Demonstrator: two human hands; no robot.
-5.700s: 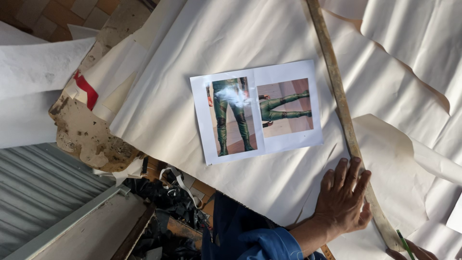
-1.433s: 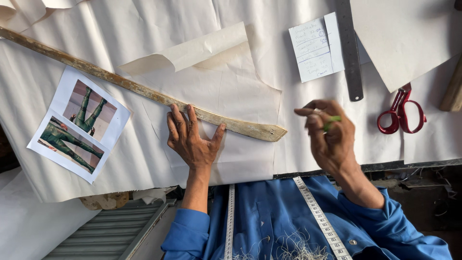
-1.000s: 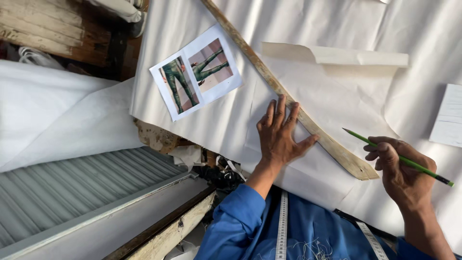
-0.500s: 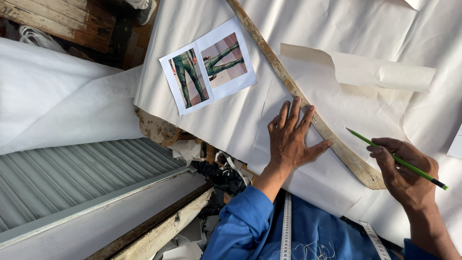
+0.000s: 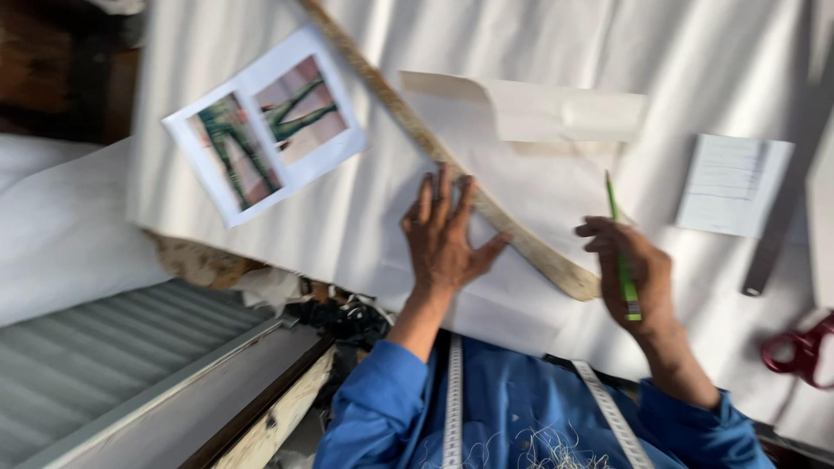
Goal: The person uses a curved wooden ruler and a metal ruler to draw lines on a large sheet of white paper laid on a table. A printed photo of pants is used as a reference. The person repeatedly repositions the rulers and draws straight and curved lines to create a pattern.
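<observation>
A long curved wooden ruler (image 5: 486,208) is pinned slantwise on the pale paper (image 5: 539,165) by the left hand (image 5: 445,239), its fingers spread flat. Just beside the ruler's lower end, a green pencil (image 5: 621,252) is gripped by the closed fingers of the right hand (image 5: 638,278). Red scissors (image 5: 799,347) lie well apart on the surface.

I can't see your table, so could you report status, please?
Left hand flat on wooden curve stick. Right hand holds green pencil. Nothing blocking.
</observation>
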